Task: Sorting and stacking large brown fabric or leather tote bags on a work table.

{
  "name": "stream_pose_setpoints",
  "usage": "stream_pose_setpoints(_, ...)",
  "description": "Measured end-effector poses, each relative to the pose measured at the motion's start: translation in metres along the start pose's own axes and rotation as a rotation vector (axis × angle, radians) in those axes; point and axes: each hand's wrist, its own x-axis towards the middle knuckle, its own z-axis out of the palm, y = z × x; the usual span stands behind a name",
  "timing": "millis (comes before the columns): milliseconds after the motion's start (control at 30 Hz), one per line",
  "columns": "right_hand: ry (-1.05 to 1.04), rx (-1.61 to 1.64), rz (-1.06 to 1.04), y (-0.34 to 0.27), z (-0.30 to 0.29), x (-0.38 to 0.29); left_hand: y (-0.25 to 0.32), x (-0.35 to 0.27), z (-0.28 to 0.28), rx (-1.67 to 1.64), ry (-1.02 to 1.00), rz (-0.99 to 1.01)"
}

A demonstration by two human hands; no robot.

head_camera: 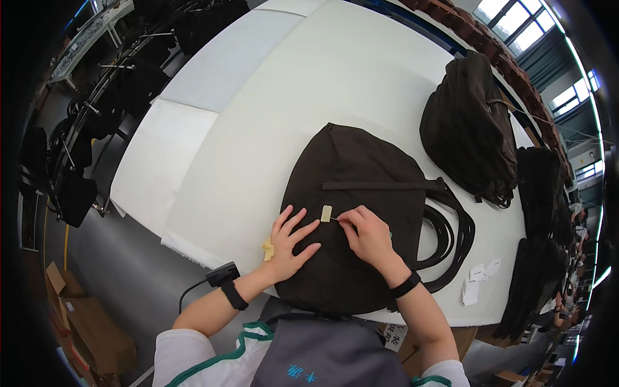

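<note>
A dark brown fabric bag (pixel 358 159) with long looped straps (pixel 462 227) lies flat before me. On its cloth sits a small pale yellow rectangular patch (pixel 326 214). My left hand (pixel 291 244) rests with fingers spread on the bag, its index fingertip just beside the patch. A crumpled yellow scrap (pixel 268 249) clings to the edge of that hand. Between thumb and fingers, my right hand (pixel 366 233) pinches a thin pointed tool (pixel 334 219), whose tip is at the patch's lower right corner. Most of the tool is hidden; a bit of green shows by the palm.
The white-covered table (pixel 251 159) extends to the far side. Dark bags (pixel 466 126) are heaped at back right, with black fabric pieces (pixel 527 285) along the right edge. White paper tags (pixel 474 283) lie nearby. Cardboard boxes (pixel 96 329) stand on the floor at left.
</note>
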Motion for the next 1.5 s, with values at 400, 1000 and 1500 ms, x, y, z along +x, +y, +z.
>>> stream_pose_setpoints(400,-0.14,-0.055,-0.037,0.0,-0.008,0.012,0.015,0.008,-0.006,0.208,-0.088,0.106)
stream_pose_setpoints(1000,-0.117,0.739,0.299,-0.023,-0.018,0.013,0.019,0.021,-0.021,0.364,-0.324,0.163)
stream_pose_setpoints(1500,-0.09,0.305,0.248,-0.02,-0.073,-0.045,0.009,0.003,-0.047,-0.704,-0.128,-0.712)
